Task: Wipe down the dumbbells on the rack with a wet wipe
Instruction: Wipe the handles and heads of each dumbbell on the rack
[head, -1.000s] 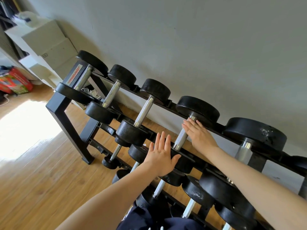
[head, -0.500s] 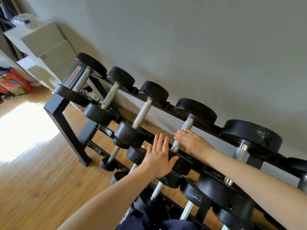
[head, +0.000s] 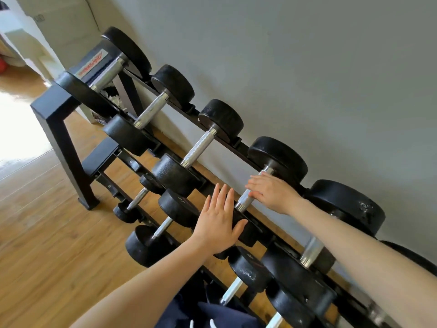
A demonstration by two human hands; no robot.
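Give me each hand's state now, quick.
Left hand: open, flat against a dumbbell head.
Right hand: open, fingers laid over the chrome handle; no wipe visible.

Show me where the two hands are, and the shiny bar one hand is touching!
left hand point(head: 218, 223), head view, on the back of the hand.
right hand point(head: 272, 194), head view, on the back of the hand.
shiny bar point(head: 243, 201), head view, on the bare metal grip below the fingers.

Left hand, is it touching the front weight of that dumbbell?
Touching. The head view shows the left hand lying flat, fingers straight, on the dumbbell's front weight.
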